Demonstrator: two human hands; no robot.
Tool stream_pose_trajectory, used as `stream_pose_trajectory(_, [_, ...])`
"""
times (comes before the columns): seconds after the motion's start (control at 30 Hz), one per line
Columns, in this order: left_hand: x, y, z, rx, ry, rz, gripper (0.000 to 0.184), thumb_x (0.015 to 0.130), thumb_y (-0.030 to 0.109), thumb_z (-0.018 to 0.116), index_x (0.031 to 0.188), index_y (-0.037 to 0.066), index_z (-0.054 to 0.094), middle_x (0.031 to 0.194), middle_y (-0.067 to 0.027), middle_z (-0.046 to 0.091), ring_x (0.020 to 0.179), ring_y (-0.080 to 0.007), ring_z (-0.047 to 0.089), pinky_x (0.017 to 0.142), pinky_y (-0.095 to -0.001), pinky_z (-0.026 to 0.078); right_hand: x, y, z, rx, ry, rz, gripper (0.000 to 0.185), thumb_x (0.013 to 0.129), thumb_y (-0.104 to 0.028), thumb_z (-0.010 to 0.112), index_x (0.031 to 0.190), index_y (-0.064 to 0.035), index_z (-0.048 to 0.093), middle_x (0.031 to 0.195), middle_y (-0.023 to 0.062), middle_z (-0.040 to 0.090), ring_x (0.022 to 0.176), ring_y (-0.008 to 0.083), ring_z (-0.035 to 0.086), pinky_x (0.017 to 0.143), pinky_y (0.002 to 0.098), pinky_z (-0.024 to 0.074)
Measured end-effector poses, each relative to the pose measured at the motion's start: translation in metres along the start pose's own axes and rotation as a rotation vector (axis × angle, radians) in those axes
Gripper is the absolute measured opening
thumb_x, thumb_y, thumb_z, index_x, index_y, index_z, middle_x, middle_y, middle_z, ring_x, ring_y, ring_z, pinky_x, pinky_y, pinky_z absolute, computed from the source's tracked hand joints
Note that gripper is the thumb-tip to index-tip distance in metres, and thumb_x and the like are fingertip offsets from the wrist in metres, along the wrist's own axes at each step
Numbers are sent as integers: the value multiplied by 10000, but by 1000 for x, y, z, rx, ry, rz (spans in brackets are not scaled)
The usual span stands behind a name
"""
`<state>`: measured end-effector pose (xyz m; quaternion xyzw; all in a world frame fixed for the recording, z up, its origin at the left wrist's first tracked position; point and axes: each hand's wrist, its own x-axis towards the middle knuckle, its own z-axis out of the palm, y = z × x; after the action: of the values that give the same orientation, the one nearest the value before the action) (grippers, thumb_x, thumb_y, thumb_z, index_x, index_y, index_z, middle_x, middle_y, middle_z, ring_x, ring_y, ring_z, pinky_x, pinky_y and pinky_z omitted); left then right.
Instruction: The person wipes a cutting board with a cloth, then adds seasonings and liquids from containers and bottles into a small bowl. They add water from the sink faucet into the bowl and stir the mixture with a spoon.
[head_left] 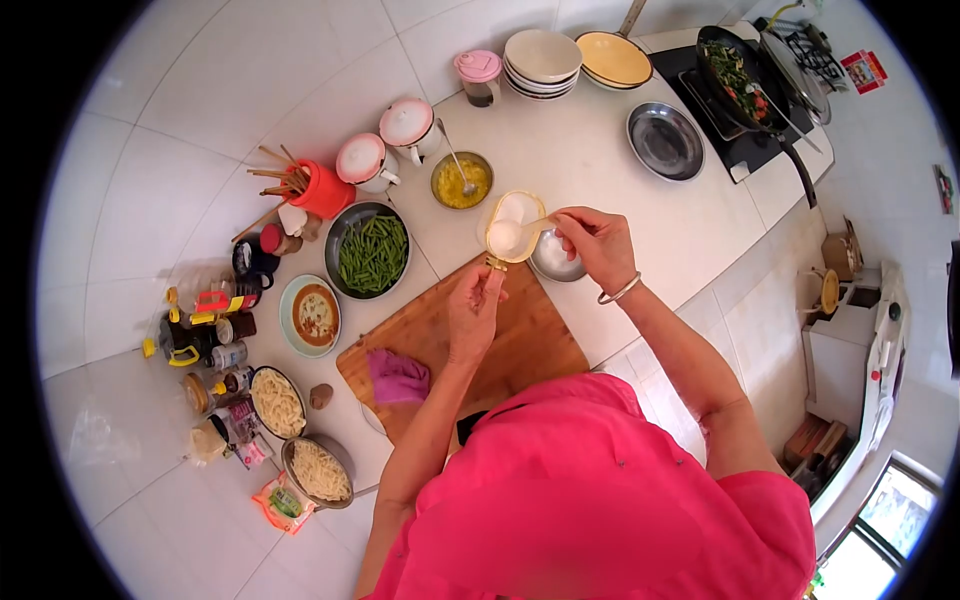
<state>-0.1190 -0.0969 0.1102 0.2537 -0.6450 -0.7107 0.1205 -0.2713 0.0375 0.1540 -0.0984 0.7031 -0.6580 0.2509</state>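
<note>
My left hand (474, 308) grips a small clear seasoning box with a yellow rim (513, 259) by its near end, above the far edge of a wooden cutting board (535, 325). White powder (507, 237) fills two sections of the box. Between the fingers of my right hand (600, 245) is the thin handle of a small spoon (542, 221); its tip reaches into the box. Partly hidden below my right hand, a metal bowl (553, 262) holds something white. A purple cloth (398, 377) lies on the board's left part.
Left of the board stand a pan of green beans (373, 252), a bowl of brown sauce (312, 315) and two bowls of noodles (278, 402). Beyond are a yellow-filled bowl (462, 181) and stacked bowls (543, 58). A wok (738, 80) sits on the stove, far right.
</note>
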Motion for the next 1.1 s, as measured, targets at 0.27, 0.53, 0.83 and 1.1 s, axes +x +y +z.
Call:
stream_pose_trajectory(0.27, [-6,-9,3,35,16,-29,215,957,218,561,919,6,576,777,13,554,656,-66,525,616,-213,436,-9,1,-14,58,43,38,168,871,-102,628,915,43,698,680,31,624,542,61,521,494,203,442])
stream_pose_trajectory(0.53, [-4,-27,-5,-6,76,-83,187,958,203,553,930,21,586,790,16,566,653,-54,529,604,-201,443,-17,-3,-43,91,160,18,163,878,-89,619,928,45,699,692,45,623,557,71,522,501,213,446])
stream_pose_trajectory(0.83, [-11,-39,-30,68,108,-89,190,957,208,554,927,25,593,812,5,589,648,-63,540,608,-210,452,-34,35,-63,-537,194,-462,94,846,-12,643,932,10,673,744,79,621,576,137,583,501,249,469])
stream_pose_trajectory(1.1, [-18,-43,-33,75,96,-95,199,958,217,551,919,25,591,806,-2,596,644,-63,534,608,-210,448,-48,30,-68,-921,18,-784,206,788,54,663,989,11,648,777,109,604,596,209,602,486,300,475])
